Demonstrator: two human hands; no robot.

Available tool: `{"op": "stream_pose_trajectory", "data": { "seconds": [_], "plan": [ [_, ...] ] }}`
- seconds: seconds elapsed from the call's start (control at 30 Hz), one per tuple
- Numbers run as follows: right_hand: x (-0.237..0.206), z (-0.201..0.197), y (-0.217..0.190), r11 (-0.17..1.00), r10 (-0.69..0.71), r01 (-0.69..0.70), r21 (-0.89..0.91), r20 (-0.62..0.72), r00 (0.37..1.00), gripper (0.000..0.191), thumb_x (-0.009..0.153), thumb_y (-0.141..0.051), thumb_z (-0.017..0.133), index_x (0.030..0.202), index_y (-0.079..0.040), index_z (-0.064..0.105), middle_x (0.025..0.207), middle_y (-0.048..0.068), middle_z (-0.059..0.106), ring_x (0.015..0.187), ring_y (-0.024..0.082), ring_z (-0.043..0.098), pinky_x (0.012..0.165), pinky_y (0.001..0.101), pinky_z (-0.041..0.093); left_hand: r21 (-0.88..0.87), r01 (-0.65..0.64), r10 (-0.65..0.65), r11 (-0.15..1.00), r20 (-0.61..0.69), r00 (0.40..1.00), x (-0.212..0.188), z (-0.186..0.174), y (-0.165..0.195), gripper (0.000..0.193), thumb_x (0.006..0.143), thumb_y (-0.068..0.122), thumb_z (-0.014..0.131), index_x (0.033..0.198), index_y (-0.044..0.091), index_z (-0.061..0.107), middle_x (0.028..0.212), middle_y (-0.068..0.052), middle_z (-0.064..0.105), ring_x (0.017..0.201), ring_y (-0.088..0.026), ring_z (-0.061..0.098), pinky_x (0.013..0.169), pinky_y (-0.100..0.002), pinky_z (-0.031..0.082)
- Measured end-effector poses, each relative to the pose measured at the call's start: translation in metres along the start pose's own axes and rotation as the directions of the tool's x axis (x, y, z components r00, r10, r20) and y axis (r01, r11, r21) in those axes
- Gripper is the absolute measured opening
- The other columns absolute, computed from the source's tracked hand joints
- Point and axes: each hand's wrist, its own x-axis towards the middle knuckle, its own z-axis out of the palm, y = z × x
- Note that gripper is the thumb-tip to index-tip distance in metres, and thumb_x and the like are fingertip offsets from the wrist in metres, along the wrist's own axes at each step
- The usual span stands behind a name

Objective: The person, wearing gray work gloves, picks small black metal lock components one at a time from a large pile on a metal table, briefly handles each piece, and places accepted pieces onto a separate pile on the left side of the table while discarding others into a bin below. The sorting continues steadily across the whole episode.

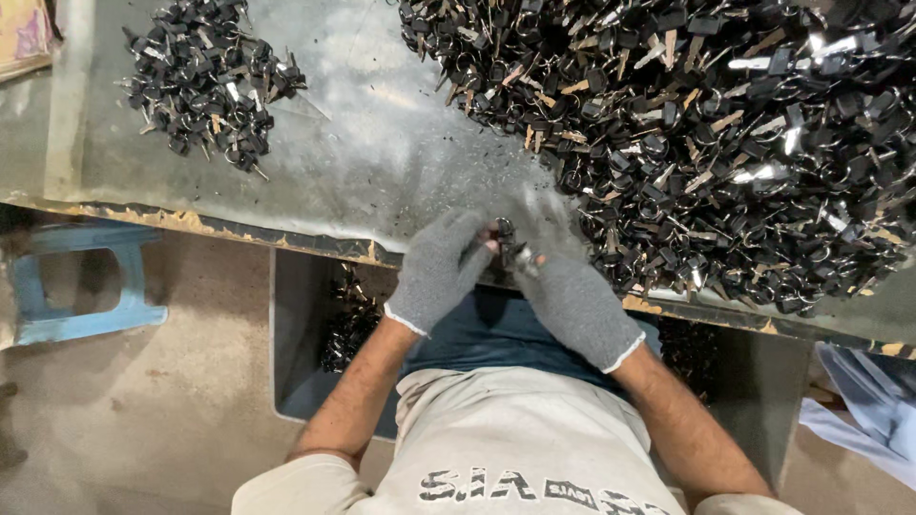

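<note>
Head camera looks straight down on us at the edge of a worn metal table [382,143]. Our left hand [437,272] and right hand [572,300], both in grey knit gloves, meet just past the table's lip. Between them sits a small dark key on a ring [506,243]; the left fingers are curled closed on it, pinching so the right can work at it. The right fingertips are blurred, so we can only say they seem closed on the same piece. A large heap of keys [706,124] touches the right hand, within easy reach; a smaller pile [210,81] lies well apart, likely kept separate. A bin [305,381] stands below the edge.
</note>
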Motion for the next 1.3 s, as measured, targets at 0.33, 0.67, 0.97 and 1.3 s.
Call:
{"op": "stream_pose_trajectory", "data": {
  "seconds": [0.33, 0.67, 0.97, 1.3],
  "plan": [
    [-0.004, 0.002, 0.0, 0.912, 0.272, -0.164, -0.375, 0.256, 0.927, 0.047, 0.108, -0.017, 0.056, 0.153, -0.018, 0.043, 0.132, 0.022, 0.059, 0.109, 0.037, 0.072, 0.083, 0.0462, 0.062, -0.016, 0.276, -0.272, 0.961, 0.122, 0.955, 0.025, 0.015, -0.005, 0.043, 0.086, 0.02, 0.076, 0.126, 0.012, 0.063, 0.095, -0.007, 0.076, 0.09, -0.029, 0.072, 0.081, -0.044, 0.056],
    [0.02, 0.017, 0.004, 0.996, 0.013, -0.025, -0.083, -0.144, 0.989, 0.066, 0.097, -0.02, 0.063, 0.151, 0.008, 0.036, 0.139, 0.041, 0.048, 0.127, 0.054, 0.053, 0.098, 0.053, 0.053, 0.153, 0.014, -0.018, 0.988, 0.024, 1.0, 0.019, 0.02, -0.005, 0.026, 0.079, 0.011, 0.072, 0.105, 0.009, 0.069, 0.096, -0.014, 0.07, 0.094, -0.037, 0.067, 0.083, -0.05, 0.052],
    [0.025, -0.008, 0.008, 0.981, 0.125, -0.083, -0.175, 0.246, 0.961, 0.048, 0.101, -0.02, 0.057, 0.136, 0.011, 0.049, 0.129, 0.032, 0.061, 0.125, 0.044, 0.061, 0.102, 0.0486, 0.055, 0.11, -0.042, 0.043, 0.993, -0.001, 0.999, 0.015, 0.029, -0.012, 0.026, 0.083, 0.009, 0.069, 0.108, 0.007, 0.068, 0.1, -0.014, 0.07, 0.096, -0.037, 0.066, 0.087, -0.048, 0.052],
    [0.017, 0.023, 0.0, 0.867, -0.227, 0.066, -0.494, -0.273, 0.935, 0.038, 0.092, -0.012, 0.055, 0.124, 0.008, 0.048, 0.144, 0.024, 0.057, 0.128, 0.045, 0.066, 0.103, 0.0488, 0.057, 0.187, -0.075, 0.068, 0.979, 0.046, 0.997, 0.014, 0.033, -0.013, 0.021, 0.088, 0.008, 0.068, 0.109, 0.009, 0.065, 0.101, -0.015, 0.07, 0.1, -0.037, 0.066, 0.09, -0.05, 0.051]
  ]
}}
